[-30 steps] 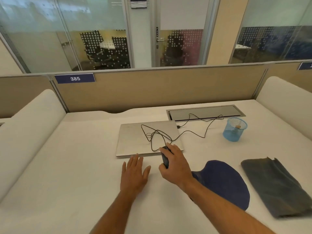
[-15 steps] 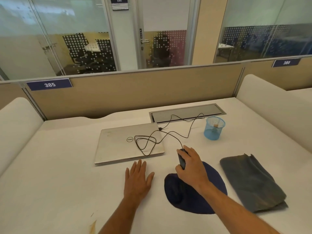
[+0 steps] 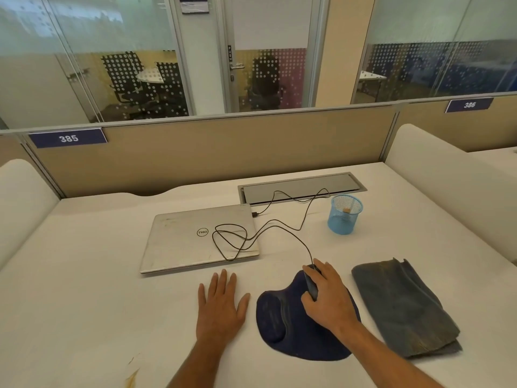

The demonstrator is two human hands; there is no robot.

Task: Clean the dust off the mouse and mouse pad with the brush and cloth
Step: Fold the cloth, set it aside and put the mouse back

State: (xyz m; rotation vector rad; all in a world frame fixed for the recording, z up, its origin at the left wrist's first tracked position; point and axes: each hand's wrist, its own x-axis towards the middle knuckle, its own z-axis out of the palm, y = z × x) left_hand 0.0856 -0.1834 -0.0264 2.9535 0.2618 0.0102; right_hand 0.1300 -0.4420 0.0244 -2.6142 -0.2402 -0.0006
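My right hand [image 3: 328, 298] grips a black wired mouse [image 3: 311, 281] that sits on the upper part of a dark blue mouse pad [image 3: 282, 323] with a raised wrist rest. Most of the mouse is hidden under my fingers. My left hand [image 3: 221, 306] lies flat on the white desk, fingers spread, just left of the pad and apart from it. A folded dark grey cloth [image 3: 402, 306] lies right of the pad. A brush handle tip [image 3: 347, 210] shows inside the blue mesh cup [image 3: 344, 215] at the back right.
A shut silver laptop [image 3: 195, 236] lies behind my left hand, with the mouse cable [image 3: 251, 236] looped over its right side. A grey cable hatch [image 3: 302, 187] is set in the desk at the back. Padded dividers flank the desk.
My right hand has carried the mouse from in front of the laptop rightward onto the mouse pad. The left hand has stayed flat on the desk. The view has shifted.
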